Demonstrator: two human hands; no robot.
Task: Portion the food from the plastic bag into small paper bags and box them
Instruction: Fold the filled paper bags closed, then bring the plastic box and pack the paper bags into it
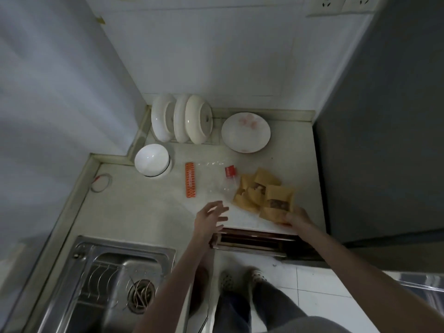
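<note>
Kitchen counter (134,212): I log 3 paper bags (262,195) near right. Right hand (296,216) pinches nearest bag; left hand (212,218) hovers, fingers spread. Emptied plastic bag (217,185) lies beside. Portioning looks done; next, boxing, though no box is visible.

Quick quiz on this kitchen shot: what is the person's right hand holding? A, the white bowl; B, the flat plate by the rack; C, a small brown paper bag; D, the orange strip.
C: the right hand grips the near edge of a small brown paper bag at the counter's front, while the left hand hovers open, holding nothing.
</note>
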